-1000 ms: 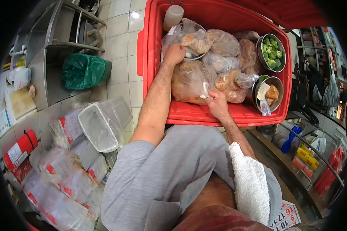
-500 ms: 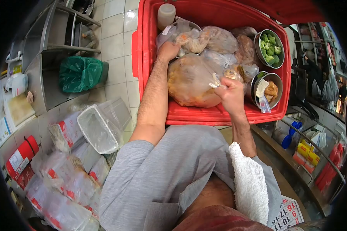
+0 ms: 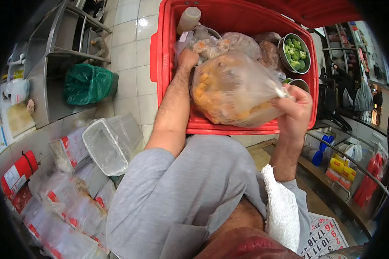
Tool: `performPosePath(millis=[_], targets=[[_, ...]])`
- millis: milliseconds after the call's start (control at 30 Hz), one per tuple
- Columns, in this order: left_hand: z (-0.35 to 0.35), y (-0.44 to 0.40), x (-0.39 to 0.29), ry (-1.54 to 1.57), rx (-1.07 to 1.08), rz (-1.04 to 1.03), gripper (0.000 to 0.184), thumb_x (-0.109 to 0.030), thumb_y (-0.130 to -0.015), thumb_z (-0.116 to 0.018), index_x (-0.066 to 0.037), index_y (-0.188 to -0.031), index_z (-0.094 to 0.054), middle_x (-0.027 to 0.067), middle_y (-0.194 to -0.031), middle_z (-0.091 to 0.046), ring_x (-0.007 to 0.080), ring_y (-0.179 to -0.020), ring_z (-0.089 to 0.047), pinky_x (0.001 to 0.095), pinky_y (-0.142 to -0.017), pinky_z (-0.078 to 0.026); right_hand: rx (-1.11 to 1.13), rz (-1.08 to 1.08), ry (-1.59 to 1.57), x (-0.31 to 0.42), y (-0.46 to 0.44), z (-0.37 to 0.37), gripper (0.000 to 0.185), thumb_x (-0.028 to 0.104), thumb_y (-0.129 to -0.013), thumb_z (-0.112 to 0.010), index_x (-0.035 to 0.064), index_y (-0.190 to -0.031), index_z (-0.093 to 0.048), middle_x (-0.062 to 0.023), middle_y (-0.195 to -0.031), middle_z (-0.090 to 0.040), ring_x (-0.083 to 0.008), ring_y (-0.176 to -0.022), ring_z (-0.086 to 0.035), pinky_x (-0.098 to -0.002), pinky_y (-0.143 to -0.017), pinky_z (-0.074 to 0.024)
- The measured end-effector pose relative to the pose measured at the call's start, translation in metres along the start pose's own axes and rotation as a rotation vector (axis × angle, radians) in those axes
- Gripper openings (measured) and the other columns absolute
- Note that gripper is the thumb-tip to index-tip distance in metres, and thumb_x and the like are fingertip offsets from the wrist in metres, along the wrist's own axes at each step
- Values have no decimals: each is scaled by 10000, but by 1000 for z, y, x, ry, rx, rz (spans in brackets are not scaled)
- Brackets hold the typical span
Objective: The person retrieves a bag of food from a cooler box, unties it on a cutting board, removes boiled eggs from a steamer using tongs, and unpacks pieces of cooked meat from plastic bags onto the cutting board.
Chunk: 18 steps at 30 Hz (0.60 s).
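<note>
The right hand (image 3: 292, 103) is curled tight, forearm (image 3: 289, 157) behind it; the left hand (image 3: 188, 58), well to its left, lies farther forward.

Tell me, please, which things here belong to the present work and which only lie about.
In use: bulging plastic bag; right hand, gripping its neck; left hand; open red chest.

Apparently just lying about: green-lined bin; clear plastic tub; calendar sheet.

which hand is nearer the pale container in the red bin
Left: left hand just below the container in view; right hand farther off, lower right, holding the bag.
</note>
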<state>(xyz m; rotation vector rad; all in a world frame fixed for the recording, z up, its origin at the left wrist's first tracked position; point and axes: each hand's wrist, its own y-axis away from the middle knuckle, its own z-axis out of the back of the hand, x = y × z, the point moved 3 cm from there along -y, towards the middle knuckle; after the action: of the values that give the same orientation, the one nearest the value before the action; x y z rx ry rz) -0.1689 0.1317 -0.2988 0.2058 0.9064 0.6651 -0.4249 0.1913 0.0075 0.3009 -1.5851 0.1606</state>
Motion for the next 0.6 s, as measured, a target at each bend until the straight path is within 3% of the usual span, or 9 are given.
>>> performPosePath(millis=[133,367,467,600], targets=[[7,13,-12,-26,-13,23,393,-281,-760,-570,52,-954,-651,286,-1045,-597,388,-1030,-579,427,-886,-455,-127,42,29,47,29,14,240,-94,-562,-559,56,-544,-373,-48,-653,-506,-124,-623,-473,-252,-588,-353],[4,17,-18,-58,-60,94,379,-268,-727,-637,-4,-998,-661,203,-1088,-623,331,-1032,-598,407,-859,-481,-319,189,-115,94,107,64,196,-84,-567,-502,64,-571,-375,-67,-643,-436,-177,-608,-482,-281,-604,-413],[3,20,-19,-74,-31,71,401,-290,-732,-639,-26,-1033,-653,189,-1112,-618,329,-1055,-587,410,-870,-476,-515,219,-83,97,138,72,193,-96,-595,-495,64,-579,-388,-64,-661,-447,-169,-606,-483,-272,-598,-438],[-3,23,-18,-188,20,59,405,-308,-734,-633,-51,-1047,-655,181,-1111,-621,326,-1070,-580,405,-887,-467,-448,192,-142,76,174,108,204,-116,-630,-500,64,-588,-414,-59,-661,-471,-166,-610,-504,-273,-584,-451]])
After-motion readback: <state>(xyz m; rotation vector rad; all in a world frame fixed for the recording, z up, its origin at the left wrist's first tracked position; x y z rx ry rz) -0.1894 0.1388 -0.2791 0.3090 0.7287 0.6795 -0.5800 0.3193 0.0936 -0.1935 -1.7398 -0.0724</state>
